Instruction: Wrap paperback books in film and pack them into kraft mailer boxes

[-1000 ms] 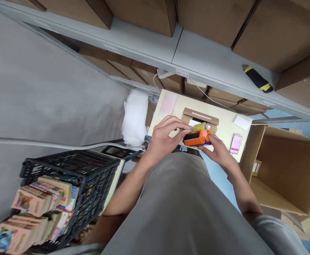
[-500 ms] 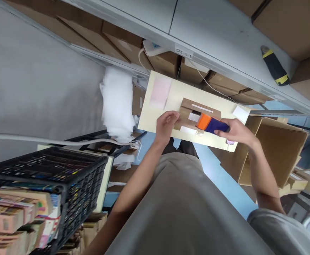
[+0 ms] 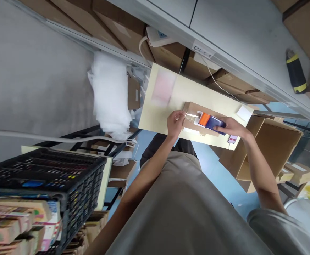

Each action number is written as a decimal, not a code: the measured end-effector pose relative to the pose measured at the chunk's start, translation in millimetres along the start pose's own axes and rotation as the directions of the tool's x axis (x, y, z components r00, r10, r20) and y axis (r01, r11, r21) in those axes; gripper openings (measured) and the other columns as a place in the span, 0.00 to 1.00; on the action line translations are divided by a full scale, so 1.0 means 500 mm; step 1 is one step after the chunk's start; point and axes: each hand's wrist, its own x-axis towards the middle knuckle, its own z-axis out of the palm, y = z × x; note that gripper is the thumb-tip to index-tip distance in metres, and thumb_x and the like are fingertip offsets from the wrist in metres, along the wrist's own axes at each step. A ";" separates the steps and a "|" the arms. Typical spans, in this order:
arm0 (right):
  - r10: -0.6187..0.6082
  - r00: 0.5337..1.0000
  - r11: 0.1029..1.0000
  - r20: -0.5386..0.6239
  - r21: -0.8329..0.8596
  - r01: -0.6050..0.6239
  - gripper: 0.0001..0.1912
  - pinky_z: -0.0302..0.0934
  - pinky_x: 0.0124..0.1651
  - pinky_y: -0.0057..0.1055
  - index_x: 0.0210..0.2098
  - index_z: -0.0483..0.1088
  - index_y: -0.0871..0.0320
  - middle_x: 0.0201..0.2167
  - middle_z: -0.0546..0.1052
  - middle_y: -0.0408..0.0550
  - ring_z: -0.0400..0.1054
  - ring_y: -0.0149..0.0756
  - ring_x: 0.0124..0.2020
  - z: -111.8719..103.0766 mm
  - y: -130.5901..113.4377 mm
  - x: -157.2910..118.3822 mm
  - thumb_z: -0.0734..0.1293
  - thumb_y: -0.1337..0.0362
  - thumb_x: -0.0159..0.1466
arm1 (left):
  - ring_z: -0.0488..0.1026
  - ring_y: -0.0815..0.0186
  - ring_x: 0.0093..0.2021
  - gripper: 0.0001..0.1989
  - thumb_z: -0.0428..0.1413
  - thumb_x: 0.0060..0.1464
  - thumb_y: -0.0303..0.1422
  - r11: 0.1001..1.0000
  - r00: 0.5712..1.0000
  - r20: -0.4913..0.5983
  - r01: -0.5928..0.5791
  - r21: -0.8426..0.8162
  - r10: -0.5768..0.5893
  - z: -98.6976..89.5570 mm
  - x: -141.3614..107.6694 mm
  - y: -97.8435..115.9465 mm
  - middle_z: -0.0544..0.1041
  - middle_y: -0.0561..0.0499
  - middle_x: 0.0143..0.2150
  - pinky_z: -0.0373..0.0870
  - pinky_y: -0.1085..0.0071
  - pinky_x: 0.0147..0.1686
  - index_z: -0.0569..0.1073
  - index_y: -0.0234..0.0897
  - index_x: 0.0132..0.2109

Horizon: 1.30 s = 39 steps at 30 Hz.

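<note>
One box (image 3: 190,124) | one tape dispenser (image 3: 210,122) clasped in right hand (image 3: 231,127) | left hand (image 3: 175,124) at box's end, grip unclear

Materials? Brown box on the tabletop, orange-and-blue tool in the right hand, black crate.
Brown box: cardboard, by its matte brown faces and straight edges.
Orange-and-blue tool: probably moulded plastic, smooth; solid bright colours suggest it. Metal parts can't be ruled out.
Black crate: likely plastic, low sheen, with open lattice walls.
</note>
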 end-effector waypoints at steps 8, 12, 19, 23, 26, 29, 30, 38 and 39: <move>0.070 0.997 0.997 -0.021 -0.023 -0.070 0.17 0.65 0.38 0.36 0.39 0.81 0.55 0.33 0.84 0.46 0.75 0.42 0.33 0.018 -0.036 0.011 0.74 0.46 0.65 | 0.84 0.61 0.44 0.16 0.68 0.61 0.47 0.969 0.982 0.056 0.186 -0.162 -0.179 -0.011 0.021 -0.039 0.80 0.51 0.37 0.85 0.57 0.54 0.77 0.40 0.41; 0.098 0.995 0.995 -0.006 -0.036 -0.098 0.19 0.63 0.38 0.36 0.45 0.83 0.55 0.35 0.85 0.47 0.76 0.43 0.33 0.021 -0.045 0.014 0.74 0.47 0.66 | 0.83 0.62 0.42 0.16 0.69 0.60 0.47 0.951 0.960 0.070 0.277 -0.141 -0.270 -0.010 0.040 -0.065 0.81 0.51 0.36 0.84 0.60 0.51 0.77 0.39 0.40; 0.155 0.987 0.985 0.037 -0.079 -0.152 0.21 0.65 0.38 0.37 0.47 0.83 0.56 0.37 0.86 0.48 0.77 0.45 0.35 0.021 -0.050 0.013 0.71 0.45 0.68 | 0.82 0.61 0.42 0.11 0.67 0.67 0.43 0.990 0.989 0.084 0.116 0.076 -0.122 0.007 0.047 -0.096 0.83 0.49 0.39 0.79 0.67 0.45 0.80 0.40 0.46; 0.170 0.985 0.983 0.028 -0.077 -0.167 0.23 0.67 0.42 0.39 0.48 0.83 0.56 0.40 0.86 0.51 0.79 0.47 0.39 0.020 -0.049 0.012 0.70 0.45 0.67 | 0.82 0.61 0.45 0.16 0.66 0.69 0.40 0.980 0.996 0.077 -0.057 0.193 0.043 -0.003 0.042 -0.096 0.83 0.46 0.48 0.81 0.66 0.46 0.79 0.44 0.60; 0.153 0.988 0.986 0.022 -0.073 -0.151 0.22 0.69 0.45 0.41 0.48 0.83 0.56 0.42 0.87 0.51 0.80 0.50 0.41 0.019 -0.046 0.013 0.71 0.45 0.67 | 0.82 0.58 0.52 0.13 0.61 0.73 0.37 0.919 0.958 0.186 -0.267 0.289 0.219 -0.016 0.047 -0.086 0.82 0.43 0.55 0.83 0.62 0.52 0.80 0.46 0.61; 0.132 0.991 0.990 0.030 -0.064 -0.130 0.21 0.72 0.49 0.42 0.48 0.83 0.56 0.45 0.88 0.52 0.81 0.51 0.44 0.017 -0.042 0.016 0.71 0.46 0.68 | 0.79 0.53 0.63 0.09 0.57 0.75 0.34 0.807 0.883 0.301 -0.457 0.374 0.361 -0.029 0.062 -0.076 0.79 0.41 0.59 0.80 0.55 0.64 0.82 0.45 0.55; 0.131 0.991 0.990 0.031 -0.064 -0.128 0.21 0.72 0.50 0.42 0.48 0.83 0.56 0.46 0.88 0.52 0.81 0.51 0.45 0.017 -0.040 0.017 0.72 0.46 0.68 | 0.77 0.51 0.65 0.08 0.57 0.75 0.33 0.767 0.857 0.330 -0.505 0.395 0.395 -0.033 0.068 -0.073 0.79 0.41 0.60 0.78 0.53 0.66 0.82 0.45 0.53; 0.107 0.994 0.994 0.017 -0.032 -0.106 0.24 0.74 0.54 0.40 0.53 0.84 0.55 0.49 0.89 0.51 0.82 0.50 0.48 0.018 -0.030 0.019 0.75 0.44 0.68 | 0.77 0.52 0.63 0.07 0.54 0.74 0.29 0.637 0.772 0.455 -0.629 0.445 0.444 -0.053 0.110 -0.067 0.78 0.41 0.59 0.78 0.52 0.64 0.76 0.45 0.48; 0.107 0.994 0.994 0.012 -0.032 -0.106 0.24 0.74 0.54 0.40 0.54 0.84 0.55 0.49 0.89 0.52 0.81 0.50 0.48 0.019 -0.030 0.018 0.76 0.44 0.68 | 0.77 0.52 0.63 0.08 0.54 0.74 0.28 0.634 0.769 0.465 -0.632 0.446 0.439 -0.052 0.115 -0.066 0.78 0.41 0.58 0.78 0.52 0.64 0.75 0.46 0.48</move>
